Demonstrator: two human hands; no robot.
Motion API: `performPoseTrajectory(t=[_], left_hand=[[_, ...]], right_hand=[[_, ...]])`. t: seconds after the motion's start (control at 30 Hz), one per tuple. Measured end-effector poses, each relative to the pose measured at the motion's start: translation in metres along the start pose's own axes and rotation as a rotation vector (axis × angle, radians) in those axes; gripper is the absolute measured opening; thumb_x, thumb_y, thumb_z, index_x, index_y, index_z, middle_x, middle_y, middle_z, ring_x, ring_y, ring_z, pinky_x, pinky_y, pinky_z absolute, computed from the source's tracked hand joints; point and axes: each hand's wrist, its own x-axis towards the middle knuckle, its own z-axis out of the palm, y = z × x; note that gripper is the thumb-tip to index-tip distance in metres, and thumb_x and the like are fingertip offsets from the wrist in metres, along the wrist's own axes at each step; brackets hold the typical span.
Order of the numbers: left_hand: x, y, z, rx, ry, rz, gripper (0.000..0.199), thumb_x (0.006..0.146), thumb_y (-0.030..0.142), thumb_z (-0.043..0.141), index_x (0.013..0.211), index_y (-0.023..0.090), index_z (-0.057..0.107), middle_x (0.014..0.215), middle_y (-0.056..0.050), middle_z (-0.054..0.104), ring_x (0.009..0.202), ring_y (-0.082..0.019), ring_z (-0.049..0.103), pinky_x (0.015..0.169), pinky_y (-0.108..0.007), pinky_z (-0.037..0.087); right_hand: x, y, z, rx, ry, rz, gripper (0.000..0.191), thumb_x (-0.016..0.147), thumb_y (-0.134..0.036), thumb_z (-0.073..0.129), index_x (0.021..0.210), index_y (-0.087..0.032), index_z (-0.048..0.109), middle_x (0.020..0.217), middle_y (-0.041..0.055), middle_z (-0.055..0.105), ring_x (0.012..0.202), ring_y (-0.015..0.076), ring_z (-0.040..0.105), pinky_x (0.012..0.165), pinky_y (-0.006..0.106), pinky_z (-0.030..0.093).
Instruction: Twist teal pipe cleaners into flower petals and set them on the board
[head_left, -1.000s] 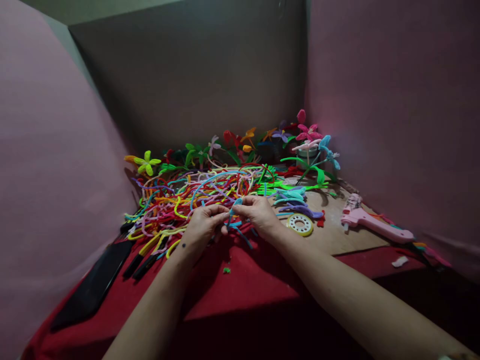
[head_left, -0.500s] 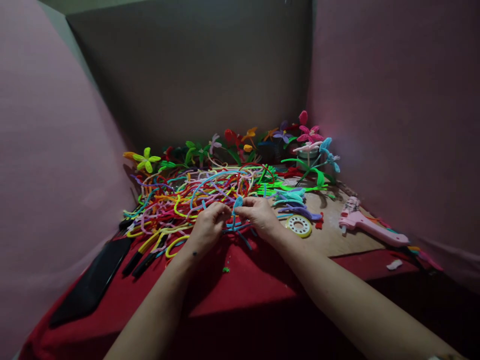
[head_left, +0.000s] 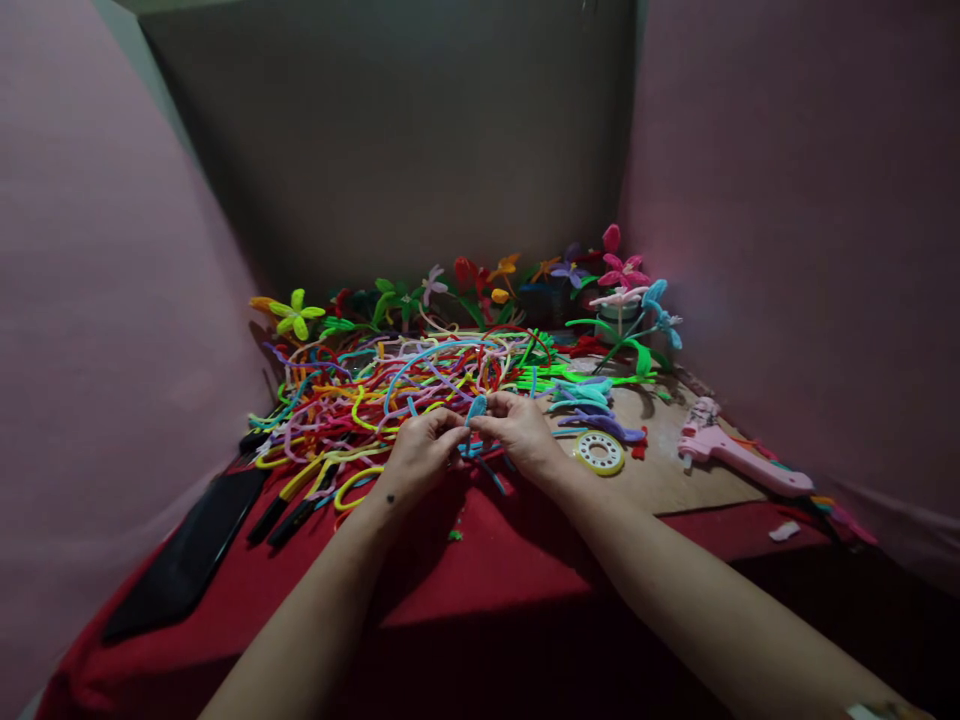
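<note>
A small blue fuzzy loop (head_left: 477,408) stands between my two hands, over the front of the pile of coloured pipe cleaners (head_left: 420,375). My right hand (head_left: 519,430) pinches it from the right side. From the left, my left hand (head_left: 426,450) pinches at its lower end, thumb and fingertips close to those of my right hand. More blue stems (head_left: 493,477) lie just below the fingertips. Turquoise petal shapes (head_left: 589,392) and purple ones are to the right of my right hand.
On the board (head_left: 675,490) lie a yellow-rimmed tape roll (head_left: 599,453) and a pink glue gun (head_left: 742,460). Fuzzy flowers (head_left: 296,315) line the back. Black-handled scissors (head_left: 289,520) and a black phone-like slab (head_left: 187,560) rest on the red cloth (head_left: 480,590) at left.
My left thumb has moved slightly and now lies straighter toward the base of the blue loop. The view has shifted a little; both hands remain together.
</note>
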Motion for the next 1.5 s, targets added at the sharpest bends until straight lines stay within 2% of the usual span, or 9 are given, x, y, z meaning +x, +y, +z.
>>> performPoseTrajectory(t=[0.13,0.27,0.5,0.67,0.8,1.03,1.1,1.3,1.5], left_hand=[[0.000,0.002,0.000,-0.061,0.048,-0.057,0.014,0.072,0.031,0.055,0.070,0.017,0.054,0.041,0.007,0.049,0.030,-0.006,0.037,0.033,-0.018,0.027],[0.003,-0.008,0.002,-0.007,0.096,0.104,0.015,0.073,0.031,0.054,0.071,0.016,0.056,0.047,0.005,0.052,0.037,-0.008,0.045,0.039,-0.019,0.035],[0.002,-0.015,0.003,0.222,0.156,0.324,0.015,0.076,0.028,0.051,0.074,0.017,0.060,0.066,-0.002,0.063,0.057,-0.012,0.056,0.054,-0.022,0.043],[0.000,-0.015,0.005,0.277,0.161,0.388,0.014,0.076,0.025,0.050,0.076,0.017,0.061,0.069,-0.003,0.063,0.062,-0.014,0.057,0.060,-0.024,0.044],[0.001,-0.014,0.010,0.193,0.145,0.330,0.012,0.074,0.023,0.051,0.075,0.016,0.060,0.067,-0.002,0.062,0.057,-0.012,0.055,0.058,-0.024,0.044],[-0.002,-0.004,0.005,-0.218,0.003,-0.042,0.017,0.066,0.030,0.060,0.070,0.015,0.055,0.045,0.005,0.052,0.034,-0.007,0.041,0.036,-0.018,0.029],[-0.003,-0.001,0.003,-0.276,-0.030,-0.091,0.019,0.066,0.032,0.061,0.071,0.015,0.054,0.043,0.005,0.052,0.031,-0.006,0.039,0.034,-0.017,0.026],[-0.003,0.003,0.007,-0.216,0.036,-0.034,0.011,0.070,0.026,0.054,0.068,0.017,0.049,0.039,0.005,0.051,0.030,-0.007,0.040,0.033,-0.018,0.028],[-0.001,-0.001,0.010,-0.190,0.047,0.032,0.010,0.073,0.028,0.049,0.070,0.019,0.046,0.042,0.005,0.053,0.031,-0.009,0.043,0.034,-0.020,0.033]], right_hand=[[-0.004,-0.002,0.003,0.080,0.036,0.086,0.017,0.053,-0.024,0.066,0.060,-0.015,0.053,0.051,-0.0040,0.053,0.044,0.0072,0.044,0.045,0.021,0.034],[-0.008,-0.007,0.005,0.070,0.025,0.169,0.018,0.056,-0.027,0.065,0.053,-0.015,0.051,0.045,-0.0039,0.050,0.039,0.0066,0.040,0.040,0.021,0.030],[-0.008,-0.008,0.007,0.049,0.037,0.135,0.012,0.057,-0.022,0.059,0.050,-0.015,0.050,0.042,-0.0051,0.046,0.039,0.0062,0.039,0.042,0.021,0.032],[-0.007,-0.003,0.005,-0.038,0.044,0.079,0.011,0.057,-0.020,0.053,0.048,-0.016,0.045,0.042,-0.0062,0.042,0.040,0.0060,0.036,0.042,0.021,0.029],[-0.006,0.002,0.004,-0.078,0.042,0.010,0.008,0.059,-0.020,0.050,0.053,-0.016,0.047,0.049,-0.0060,0.042,0.046,0.0063,0.036,0.046,0.021,0.029],[-0.010,0.001,0.005,-0.308,0.039,-0.135,0.007,0.063,-0.018,0.046,0.060,-0.016,0.051,0.058,-0.0040,0.046,0.057,0.0091,0.039,0.056,0.022,0.033],[-0.010,0.003,0.004,-0.344,0.026,-0.140,0.007,0.064,-0.020,0.047,0.063,-0.016,0.053,0.061,-0.0034,0.049,0.058,0.0096,0.040,0.057,0.022,0.033],[-0.007,0.008,0.005,-0.369,0.047,-0.153,0.008,0.066,-0.021,0.046,0.068,-0.016,0.052,0.064,-0.0026,0.051,0.060,0.0107,0.044,0.060,0.023,0.037],[-0.010,0.004,0.007,-0.147,-0.013,-0.156,0.011,0.068,-0.026,0.054,0.069,-0.017,0.049,0.065,-0.0032,0.048,0.061,0.0099,0.044,0.060,0.022,0.037]])
